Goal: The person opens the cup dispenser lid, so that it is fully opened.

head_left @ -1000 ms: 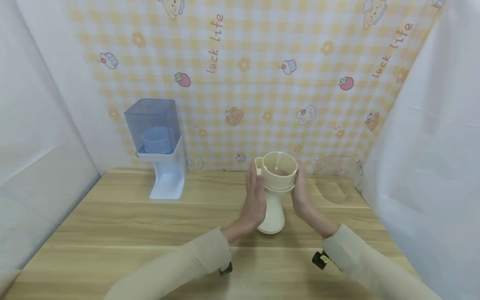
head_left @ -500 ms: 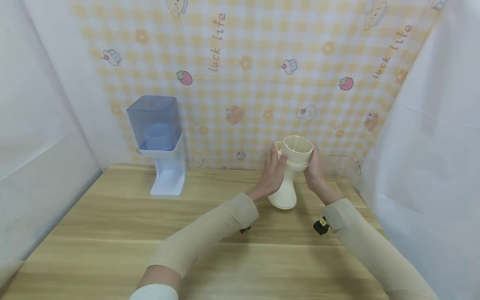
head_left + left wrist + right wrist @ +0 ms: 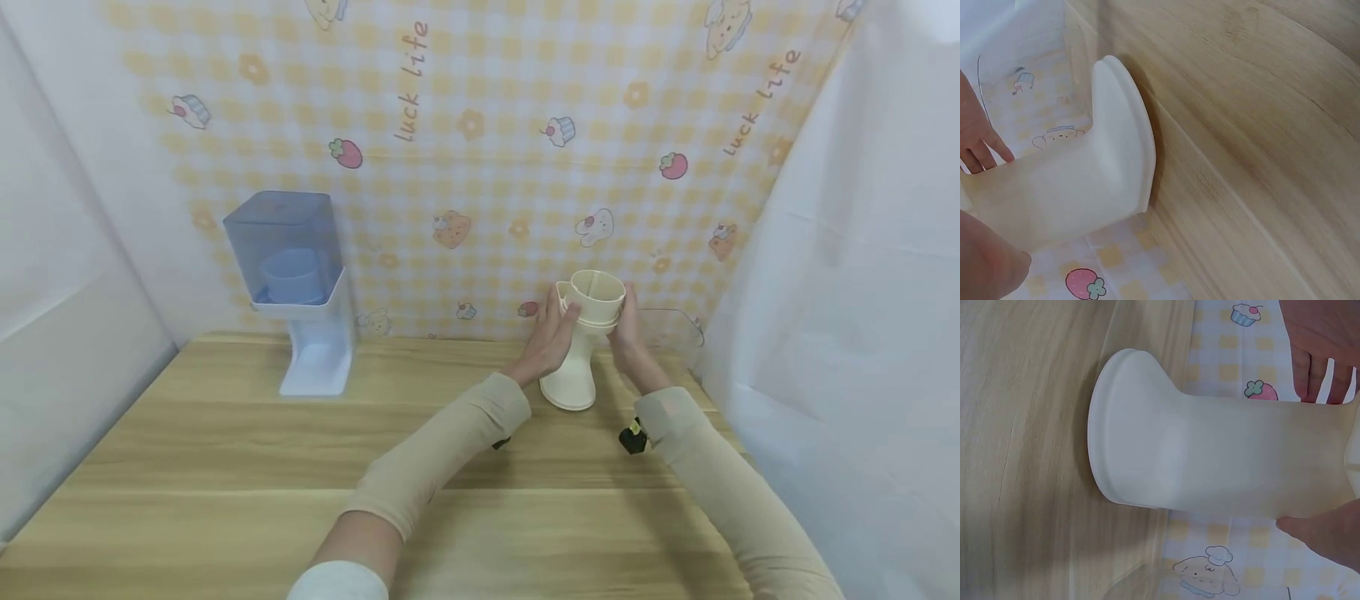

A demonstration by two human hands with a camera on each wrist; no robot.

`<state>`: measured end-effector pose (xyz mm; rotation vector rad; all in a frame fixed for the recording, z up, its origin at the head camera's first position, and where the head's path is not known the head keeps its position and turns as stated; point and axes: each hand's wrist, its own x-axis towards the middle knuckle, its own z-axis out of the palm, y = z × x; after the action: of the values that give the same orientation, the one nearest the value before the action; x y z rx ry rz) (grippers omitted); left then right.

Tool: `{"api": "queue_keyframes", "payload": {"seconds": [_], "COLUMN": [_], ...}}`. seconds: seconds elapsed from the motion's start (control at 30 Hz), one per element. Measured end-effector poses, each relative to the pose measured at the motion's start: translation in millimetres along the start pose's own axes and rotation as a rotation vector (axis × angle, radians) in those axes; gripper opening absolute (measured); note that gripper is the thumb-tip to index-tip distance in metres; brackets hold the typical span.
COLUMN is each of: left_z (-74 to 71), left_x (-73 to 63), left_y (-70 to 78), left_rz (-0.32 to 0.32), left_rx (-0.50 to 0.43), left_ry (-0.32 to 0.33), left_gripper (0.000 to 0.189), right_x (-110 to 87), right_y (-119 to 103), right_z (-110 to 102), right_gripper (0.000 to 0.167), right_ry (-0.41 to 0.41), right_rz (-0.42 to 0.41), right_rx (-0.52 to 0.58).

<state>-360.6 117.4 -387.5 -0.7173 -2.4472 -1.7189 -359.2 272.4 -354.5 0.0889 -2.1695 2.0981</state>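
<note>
A cream dispenser stand [image 3: 576, 375] with a round, open-topped cup is upright at the back right of the table. My left hand [image 3: 549, 337] holds it from the left, thumb at the front of the cup. From the other side my right hand [image 3: 628, 337] grips it just below the rim. In the left wrist view the stand's flared base [image 3: 1125, 137] is close to the wood; contact is hard to tell. The right wrist view shows the smooth neck [image 3: 1254, 456] between the hands, with the left fingers [image 3: 1316, 372] along its far side.
A white stand with a translucent blue tank [image 3: 285, 225] and a round blue cup inside stands at the back left. A clear, hardly visible container [image 3: 1138, 584] is by the cream stand's right. Checked cloth [image 3: 487, 175] hangs behind the wooden table [image 3: 225, 433].
Both hands have carried the cream stand rightward and back towards the cloth. Over the last half second it has hardly shifted, while the head view has turned slightly.
</note>
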Motion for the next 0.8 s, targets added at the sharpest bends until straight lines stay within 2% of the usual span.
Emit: {"api": "queue_keyframes", "payload": {"seconds": [0.23, 0.37, 0.5, 0.63, 0.67, 0.8], "left_z": [2.6, 4.2, 5.4, 4.6, 3.9, -1.2], "left_x": [0.9, -0.8, -1.2, -2.2, -3.2, -14.5], "left_y": [-5.1, -5.1, 0.1, 8.0, 9.2, 9.5], "left_rz": [0.02, 0.002, -0.023, -0.028, -0.022, 0.108], "left_rx": [0.021, 0.029, 0.005, -0.044, -0.056, -0.095], "left_ry": [-0.036, -0.041, -0.02, -0.006, -0.001, 0.034], "left_gripper": [0.091, 0.091, 0.088, 0.084, 0.08, 0.065], "right_x": [3.1, 4.4, 4.9, 1.6, -1.2, -20.2], "right_y": [6, 10, 11, 11, 10, 6], "right_z": [-5, -9, -15, -22, -23, -27], "right_gripper": [0.062, 0.063, 0.063, 0.072, 0.074, 0.081], "right_ry": [-0.029, -0.055, -0.087, -0.101, -0.099, -0.074], "right_rz": [-0.034, -0.037, -0.042, -0.045, -0.038, 0.003], "right_rx": [0.014, -0.02, -0.067, -0.068, -0.069, -0.076]}}
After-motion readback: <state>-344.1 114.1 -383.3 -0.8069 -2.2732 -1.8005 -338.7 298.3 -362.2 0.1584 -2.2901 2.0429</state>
